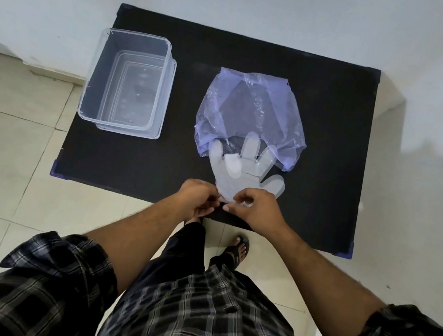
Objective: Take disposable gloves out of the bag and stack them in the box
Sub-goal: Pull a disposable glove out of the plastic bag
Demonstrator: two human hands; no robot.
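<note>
A clear disposable glove (238, 175) lies flat on the black table (332, 156), its fingertips still under the mouth of a translucent purple bag (249, 111). My left hand (198, 197) and my right hand (256, 206) both pinch the glove's cuff at the table's near edge. A clear plastic box (129, 83) stands at the table's left side, apart from the glove, with nothing visible inside.
The table has blue corner caps and stands against a white wall. Beige floor tiles lie to the left and below. My legs and a sandalled foot (236, 250) are under the near edge.
</note>
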